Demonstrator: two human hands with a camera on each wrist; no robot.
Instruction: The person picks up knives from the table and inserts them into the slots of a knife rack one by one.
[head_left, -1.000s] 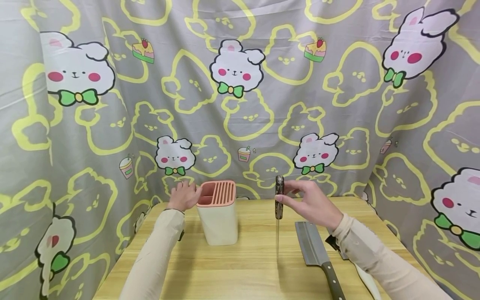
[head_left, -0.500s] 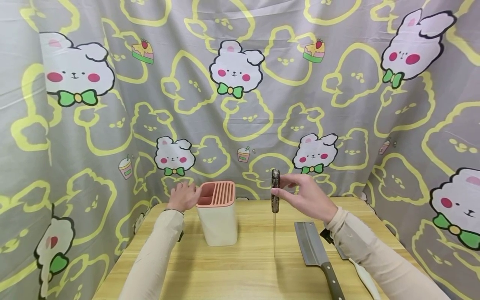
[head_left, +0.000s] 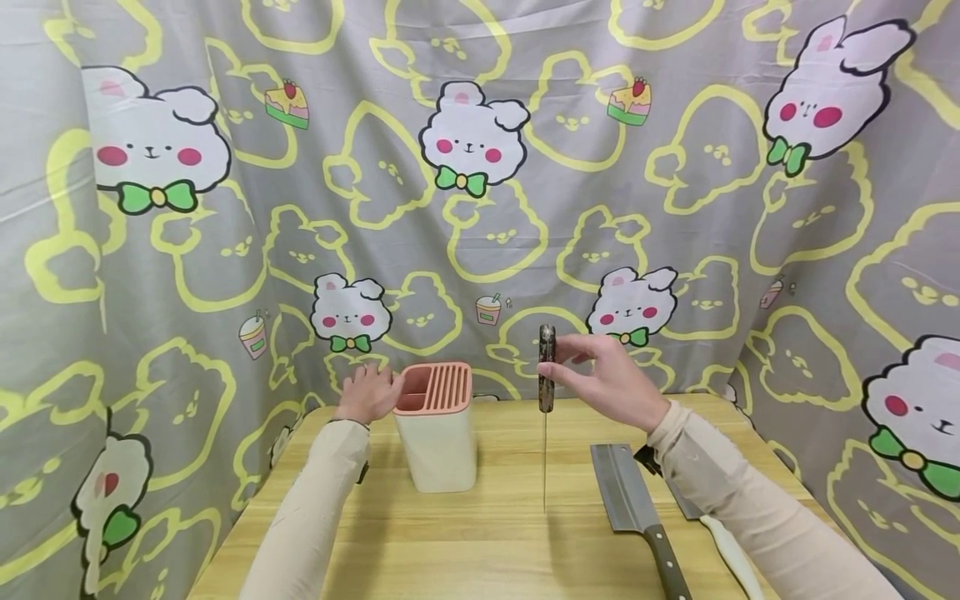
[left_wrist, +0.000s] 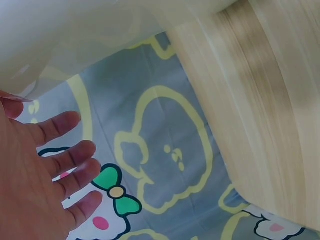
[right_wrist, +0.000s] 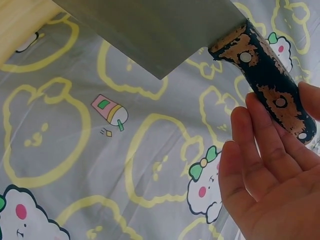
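Observation:
My right hand pinches the worn, dark-and-brown riveted handle of a cleaver between thumb and fingers. In the head view the cleaver hangs upright, handle up, its blade seen edge-on as a thin line; the right wrist view shows a broad grey blade. My left hand is at the left side of a cream knife holder with a pink slotted top, its thumb against the rim. Its other fingers are extended and spread, holding nothing.
A second cleaver with a dark handle lies on the wooden table, right of the raised one. Beyond it, partly under my right forearm, lies a white-handled knife. A patterned curtain surrounds the table.
My right hand has risen and shifted slightly left, carrying the cleaver a little nearer the knife holder. The left hand and the holder have stayed in place.

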